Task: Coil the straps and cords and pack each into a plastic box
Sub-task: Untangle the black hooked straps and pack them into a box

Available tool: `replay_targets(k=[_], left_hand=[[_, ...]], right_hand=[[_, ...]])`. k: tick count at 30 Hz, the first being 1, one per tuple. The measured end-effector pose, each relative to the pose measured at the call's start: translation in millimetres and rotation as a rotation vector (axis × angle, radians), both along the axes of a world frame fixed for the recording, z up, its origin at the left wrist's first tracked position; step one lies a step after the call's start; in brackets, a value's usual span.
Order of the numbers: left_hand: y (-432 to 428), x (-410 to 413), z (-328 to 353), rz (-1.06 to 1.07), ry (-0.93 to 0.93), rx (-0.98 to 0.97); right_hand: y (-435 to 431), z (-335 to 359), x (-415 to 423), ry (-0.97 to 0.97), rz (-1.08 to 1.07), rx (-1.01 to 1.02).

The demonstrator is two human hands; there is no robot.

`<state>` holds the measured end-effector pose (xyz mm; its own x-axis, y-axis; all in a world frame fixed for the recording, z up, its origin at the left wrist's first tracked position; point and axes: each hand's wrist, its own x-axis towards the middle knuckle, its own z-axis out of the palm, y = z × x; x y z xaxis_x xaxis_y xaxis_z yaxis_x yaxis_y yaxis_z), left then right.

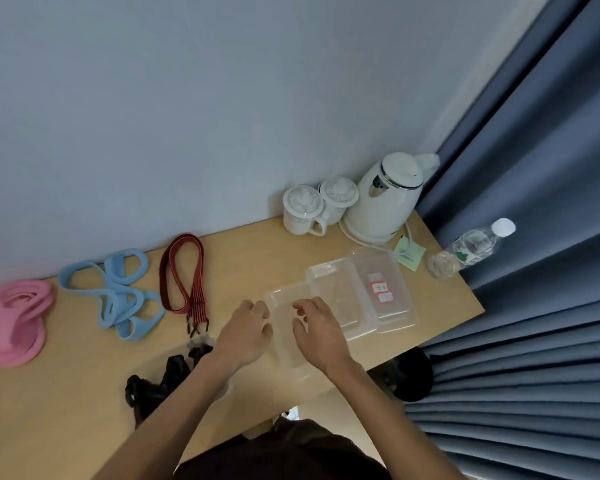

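Meanwhile, at the desk's near edge:
Your hands: your left hand (246,332) and right hand (317,329) flank a clear plastic box (286,336), fingers curled at its two sides; whether they grip it or only touch it, you cannot tell.
Risk at the box: it sits close to the front edge of the desk (84,393), so a sideways pull to free a lid could likely tip it off toward your lap.
Risk under your left forearm: a black strap bundle (160,382) lies loose beneath it, and a sweep of the arm may drag it over the edge.
Beyond your right hand: two more clear boxes (357,296) lie side by side, the outer one bearing red-edged labels; being see-through, their rims are easy to misjudge.
Beyond your left hand: a red-and-black bungee cord (182,271) lies in a long loop with hooked ends nearest you; those hooks could snag when coiled.
Further left: a blue strap (118,292) sprawls tangled, uncoiled.
Farthest left: a pink strap (16,320) lies looped in loose rings.
Farthest back: a kettle (385,199) and two lidded cups (317,207) stand against the wall, well clear of your hands.
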<state>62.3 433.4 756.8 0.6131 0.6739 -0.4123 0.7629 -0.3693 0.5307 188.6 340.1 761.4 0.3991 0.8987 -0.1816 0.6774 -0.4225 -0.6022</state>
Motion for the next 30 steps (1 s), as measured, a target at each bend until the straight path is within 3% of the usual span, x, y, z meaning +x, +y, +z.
replay_targets(k=[14, 21, 30], left_hand=[[-16, 76, -4, -0.105, -0.025, 0.088], [-23, 99, -5, -0.176, 0.032, 0.125], [-24, 110, -1, -0.160, 0.055, 0.107]], right_hand=[[-37, -21, 129, -0.109, -0.405, -0.107], [-42, -38, 152, -0.199, -0.434, -0.289], [-32, -47, 169, -0.164, -0.362, -0.443]])
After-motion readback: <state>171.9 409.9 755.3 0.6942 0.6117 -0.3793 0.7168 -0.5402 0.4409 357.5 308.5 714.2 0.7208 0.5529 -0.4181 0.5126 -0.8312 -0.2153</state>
